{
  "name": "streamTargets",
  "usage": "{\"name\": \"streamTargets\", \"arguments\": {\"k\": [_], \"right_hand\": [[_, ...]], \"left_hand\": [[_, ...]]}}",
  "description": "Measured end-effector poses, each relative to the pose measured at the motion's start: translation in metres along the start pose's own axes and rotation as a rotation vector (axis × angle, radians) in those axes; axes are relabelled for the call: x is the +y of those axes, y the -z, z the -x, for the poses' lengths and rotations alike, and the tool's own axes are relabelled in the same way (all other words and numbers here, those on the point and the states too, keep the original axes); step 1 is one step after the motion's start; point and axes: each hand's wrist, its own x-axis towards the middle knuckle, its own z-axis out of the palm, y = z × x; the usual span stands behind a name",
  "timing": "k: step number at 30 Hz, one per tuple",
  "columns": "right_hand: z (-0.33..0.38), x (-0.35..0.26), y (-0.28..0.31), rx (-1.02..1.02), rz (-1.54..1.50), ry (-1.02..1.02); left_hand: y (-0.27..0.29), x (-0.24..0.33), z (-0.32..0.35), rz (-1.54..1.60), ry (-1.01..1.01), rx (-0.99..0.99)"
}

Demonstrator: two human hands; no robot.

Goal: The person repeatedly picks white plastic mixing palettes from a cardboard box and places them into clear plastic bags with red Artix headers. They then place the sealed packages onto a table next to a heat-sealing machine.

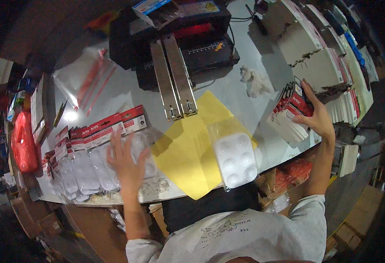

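Left grip point(129, 164) rests on blister packs point(91, 162); right grip point(317, 116) grasps cards point(289, 116).

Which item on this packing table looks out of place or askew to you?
A crumpled white scrap lies loose on the grey table, apart from the neat stacks. The white palette tray in its clear bag sits tilted across the yellow sheet, past its edge.

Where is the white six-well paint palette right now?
In the head view, the white palette lies in a clear bag on the yellow sheet, right of centre near the table's front edge, between the left hand and the right hand.
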Motion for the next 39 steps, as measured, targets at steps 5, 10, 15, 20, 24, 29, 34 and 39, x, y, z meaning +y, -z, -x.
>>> {"name": "streamTargets", "arguments": {"k": [5,10,15,20,24,29,34,39], "right_hand": [[0.001,-0.014,-0.002,0.029,-0.1,-0.006],[0.005,-0.036,-0.001,0.074,0.026,-0.046],[0.019,-0.097,-0.005,0.075,-0.288,-0.27],[0.006,-0.163,-0.054,-0.382,-0.397,0.328],[-0.006,-0.182,-0.089,-0.496,-0.298,0.174],[-0.007,-0.182,-0.097,-0.486,-0.355,0.104],[-0.009,-0.182,-0.099,-0.507,-0.301,0.246],[-0.014,-0.179,-0.099,-0.579,-0.265,0.329]], "left_hand": [[-0.036,0.111,0.016,0.547,-0.009,0.086],[-0.045,0.148,0.016,0.929,0.1,0.101],[-0.002,0.123,0.024,1.63,0.471,-0.218],[0.022,0.118,0.037,1.643,0.403,-0.222],[0.025,0.111,0.04,1.428,0.392,-0.194],[0.023,0.105,0.039,1.411,0.376,-0.203],[0.022,0.103,0.038,1.384,0.371,-0.224],[0.021,0.101,0.04,1.299,0.325,-0.221]]}}
